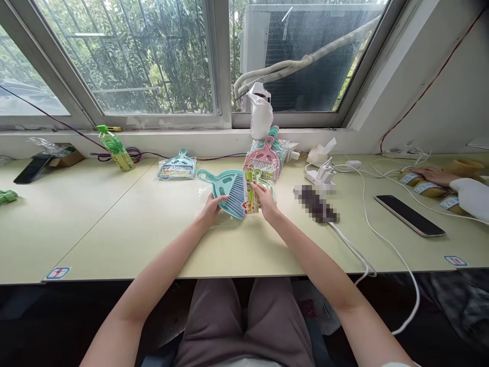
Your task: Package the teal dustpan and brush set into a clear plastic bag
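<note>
My left hand (211, 207) grips a teal mini dustpan-and-brush set (227, 189) over a clear plastic bag (204, 196) lying on the pale green table (145, 229). My right hand (265, 201) pinches a colourful printed card (250, 191) against the set's right side. Just behind leans a stack of bagged pink and teal sets (267, 155). One more bagged teal set (178, 166) lies further left.
A green drink bottle (114, 148) lies at the back left, a white bag (261, 114) stands on the sill. A power strip (321, 176), white cables (367, 224) and a black phone (409, 215) lie to the right. Another person's hand (431, 176) rests on tape rolls far right.
</note>
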The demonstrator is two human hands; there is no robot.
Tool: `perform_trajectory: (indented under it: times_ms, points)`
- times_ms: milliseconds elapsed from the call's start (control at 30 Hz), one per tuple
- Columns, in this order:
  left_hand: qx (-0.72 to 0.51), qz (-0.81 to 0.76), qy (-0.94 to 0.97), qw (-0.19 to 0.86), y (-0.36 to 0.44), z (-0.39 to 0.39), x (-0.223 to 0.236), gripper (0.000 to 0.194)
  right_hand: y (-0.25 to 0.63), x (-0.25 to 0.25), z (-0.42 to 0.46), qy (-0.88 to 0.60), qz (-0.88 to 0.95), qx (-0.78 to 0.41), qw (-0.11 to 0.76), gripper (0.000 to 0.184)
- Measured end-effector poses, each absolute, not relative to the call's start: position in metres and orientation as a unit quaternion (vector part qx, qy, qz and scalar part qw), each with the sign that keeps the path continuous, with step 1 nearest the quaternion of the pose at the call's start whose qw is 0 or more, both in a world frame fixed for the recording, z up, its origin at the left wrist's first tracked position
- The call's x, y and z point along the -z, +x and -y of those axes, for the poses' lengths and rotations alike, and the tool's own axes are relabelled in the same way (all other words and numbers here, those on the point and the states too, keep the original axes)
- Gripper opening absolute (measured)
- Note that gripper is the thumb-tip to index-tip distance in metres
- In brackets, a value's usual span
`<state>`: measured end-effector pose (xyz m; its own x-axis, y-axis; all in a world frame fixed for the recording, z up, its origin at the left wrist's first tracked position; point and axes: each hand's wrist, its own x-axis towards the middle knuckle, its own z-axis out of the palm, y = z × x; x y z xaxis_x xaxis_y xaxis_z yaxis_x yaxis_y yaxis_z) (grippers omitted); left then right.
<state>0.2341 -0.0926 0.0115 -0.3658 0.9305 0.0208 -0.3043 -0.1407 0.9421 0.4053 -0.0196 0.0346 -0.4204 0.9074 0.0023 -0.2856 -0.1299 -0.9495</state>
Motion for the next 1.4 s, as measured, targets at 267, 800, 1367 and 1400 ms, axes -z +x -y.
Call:
perform_trajectory:
  times_ms: [267, 800, 1367, 1400]
  points:
    - [-0.665, -0.47, 0.36, 0.455, 0.237, 0.094, -0.015, 0.063, 0.396, -0.014, 0.017, -0.326, 0.52, -0.648, 0.451, 0.037]
    - [-0.65, -0.444, 0.43, 0.441, 0.249, 0.099, -0.021, 0.07, 0.393, -0.001, 0.005, -0.338, 0.558, -0.541, 0.53, 0.041]
    - [-0.692, -0.448, 0.385, 0.414, 0.238, 0.094, -0.014, 0.063, 0.397, -0.008, 0.009, -0.374, 0.561, -0.569, 0.47, 0.061]
    - [-0.691, -0.45, 0.384, 0.416, 0.238, 0.093, -0.013, 0.062, 0.397, -0.008, 0.009, -0.377, 0.545, -0.582, 0.471, 0.063]
